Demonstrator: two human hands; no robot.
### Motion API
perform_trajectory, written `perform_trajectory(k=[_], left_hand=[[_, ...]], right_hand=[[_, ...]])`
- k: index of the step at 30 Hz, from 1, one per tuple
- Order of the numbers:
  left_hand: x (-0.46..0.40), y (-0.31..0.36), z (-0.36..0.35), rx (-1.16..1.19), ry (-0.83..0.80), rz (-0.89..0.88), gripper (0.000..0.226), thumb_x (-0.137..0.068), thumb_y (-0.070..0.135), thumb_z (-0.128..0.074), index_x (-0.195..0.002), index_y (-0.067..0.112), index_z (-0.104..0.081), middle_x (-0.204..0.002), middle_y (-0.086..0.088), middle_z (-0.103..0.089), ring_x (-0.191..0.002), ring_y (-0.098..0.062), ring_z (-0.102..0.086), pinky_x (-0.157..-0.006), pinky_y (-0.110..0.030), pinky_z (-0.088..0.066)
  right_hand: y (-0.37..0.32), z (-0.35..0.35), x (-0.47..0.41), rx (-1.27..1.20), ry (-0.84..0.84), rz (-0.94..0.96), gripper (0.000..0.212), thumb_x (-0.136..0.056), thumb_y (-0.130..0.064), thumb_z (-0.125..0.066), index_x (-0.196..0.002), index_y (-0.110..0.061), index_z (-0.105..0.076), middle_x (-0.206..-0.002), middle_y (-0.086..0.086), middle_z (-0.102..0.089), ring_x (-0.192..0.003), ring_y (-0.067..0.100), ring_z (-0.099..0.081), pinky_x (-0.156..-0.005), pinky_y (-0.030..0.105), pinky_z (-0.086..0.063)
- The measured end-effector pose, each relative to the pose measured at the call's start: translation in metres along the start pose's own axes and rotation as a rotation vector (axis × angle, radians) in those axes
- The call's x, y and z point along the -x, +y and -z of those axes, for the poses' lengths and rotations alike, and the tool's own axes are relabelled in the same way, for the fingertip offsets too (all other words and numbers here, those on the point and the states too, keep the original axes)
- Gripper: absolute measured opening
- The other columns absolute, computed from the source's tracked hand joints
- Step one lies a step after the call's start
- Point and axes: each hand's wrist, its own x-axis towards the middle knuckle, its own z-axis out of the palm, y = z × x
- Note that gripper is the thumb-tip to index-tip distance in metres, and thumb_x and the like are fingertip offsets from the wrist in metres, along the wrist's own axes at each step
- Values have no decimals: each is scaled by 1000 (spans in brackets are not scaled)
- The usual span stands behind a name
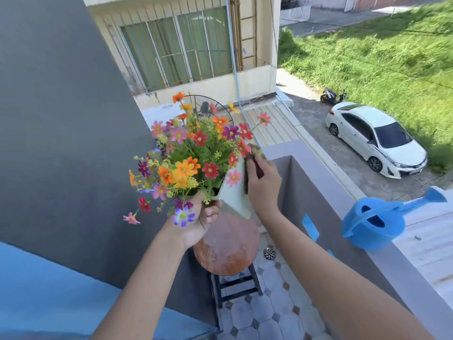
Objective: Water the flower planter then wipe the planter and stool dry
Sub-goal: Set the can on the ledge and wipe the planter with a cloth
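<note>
Planter (234, 192) mostly hidden behind flowers (188, 155) and both hands; dark cloth (255, 165) largely covered by right hand (263, 185). Left hand (198, 224) partly screened by blooms. Stool (226, 244) legs partly obscured. Forearms cut off at bottom edge.

Looks like an upstairs balcony of a house in a residential street. There's a grey parapet wall (343, 192) with a blue watering can (372, 224) sitting on top, patterned floor tiles (267, 312) with a drain (269, 253), a neighbour's barred window (176, 50) right across, and a white car (377, 139) and scooter (332, 95) parked below by a grassy lot (380, 57).
</note>
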Motion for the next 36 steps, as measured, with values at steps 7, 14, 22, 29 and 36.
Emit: perform_trajectory(k=[7,14,22,29,36], left_hand=[[0,2,3,-52,-30,-6,18,-102,8,-39,-87,8,-47,-58,-9,-58,-35,-9,-41,-33,-19,-33],[-13,8,-2,-26,9,-26,14,-106,18,-36,-99,10,-45,-66,-10,-54,-35,-7,-38,-31,-18,-31],[-17,14,-5,4,19,-52,23,-106,13,-30,-87,11,-44,-67,-9,-48,-32,-4,-33,-30,-15,-26],[-25,7,2,-129,22,-46,16,-105,20,-35,-99,11,-47,-68,-8,-53,-33,-5,-31,-32,-16,-24],[-19,26,9,-344,-2,-111,33,-105,19,-24,-83,10,-46,-49,-1,-48,-25,-2,-23,-27,-13,-18]], right_hand=[[0,2,-13,-46,-40,-234,35,-97,-16,-60,-71,-39,-54,-60,-6,-43,-47,2,-42,-59,26,-33],[-30,-3,15,-96,-160,37,16,-93,-15,-60,-81,-24,-67,-74,-4,-54,-64,15,-56,-61,32,-46],[19,5,64,-16,-269,96,27,-95,-23,-63,-120,-15,-67,-102,-13,-62,-87,20,-67,-75,50,-57],[-22,-6,20,-164,-181,22,6,-96,-19,-62,-99,-24,-63,-81,-14,-57,-72,-2,-52,-71,24,-41],[-31,11,-44,-241,-118,-148,26,-91,-30,-66,-112,-17,-73,-89,0,-66,-74,16,-59,-69,34,-51]])
